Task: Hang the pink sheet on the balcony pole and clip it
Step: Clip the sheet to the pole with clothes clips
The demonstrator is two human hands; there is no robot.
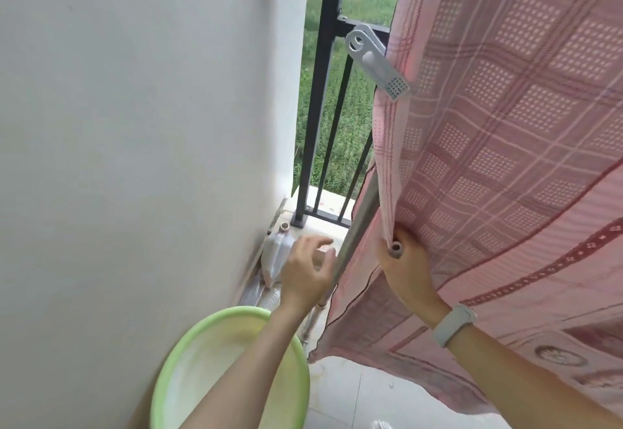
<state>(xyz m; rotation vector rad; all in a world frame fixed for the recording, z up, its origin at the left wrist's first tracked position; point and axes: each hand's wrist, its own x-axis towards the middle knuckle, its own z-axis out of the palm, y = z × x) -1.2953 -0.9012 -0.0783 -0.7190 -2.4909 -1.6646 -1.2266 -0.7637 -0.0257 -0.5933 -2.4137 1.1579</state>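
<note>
R hand (403, 270) grips pole (357, 226) end, prob. sheet (505, 125) edge too | L hand (308, 268) spread, beside pole

Home balcony, black railing (317, 98), washbasin (188, 354), hung sheet (505, 125)

The pink checked sheet (505, 132) drapes over the metal pole (359, 223), its edge fastened by 1 grey clip (377, 59).
</note>
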